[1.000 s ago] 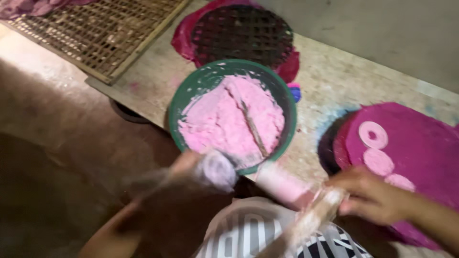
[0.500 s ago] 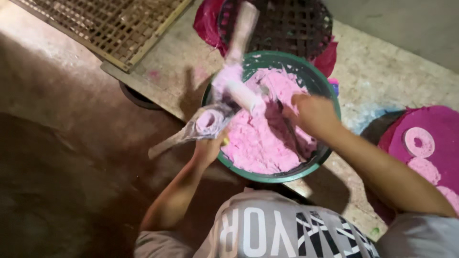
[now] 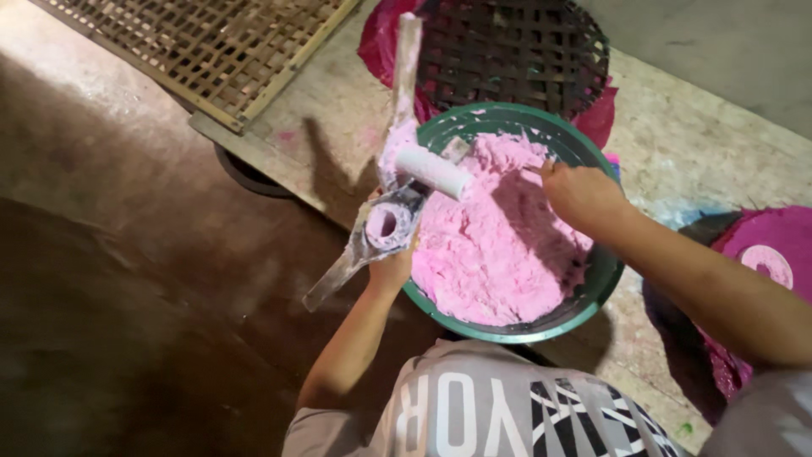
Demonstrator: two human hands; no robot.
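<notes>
My left hand (image 3: 391,269) grips a wooden lever press (image 3: 385,227) smeared with pink paste, holding it over the near left rim of a green bowl (image 3: 602,283). The press has a short open tube facing me, a white cylinder plunger (image 3: 433,171) and a long handle pointing away. The bowl is heaped with pink dough (image 3: 495,254). My right hand (image 3: 582,193) reaches in from the right, with its fingers curled into the dough near the far side of the bowl.
Behind the bowl a round dark woven tray (image 3: 507,51) lies on a magenta cloth. A bamboo lattice rack (image 3: 211,42) sits at the top left. At the right edge, a magenta tray (image 3: 791,233) holds a pale pink ring (image 3: 765,262). The stone slab edge drops to a dark floor on the left.
Both hands have moved from near my body to the bowl. The press has swung up over the rim, and my right hand has gone from the press into the dough.
</notes>
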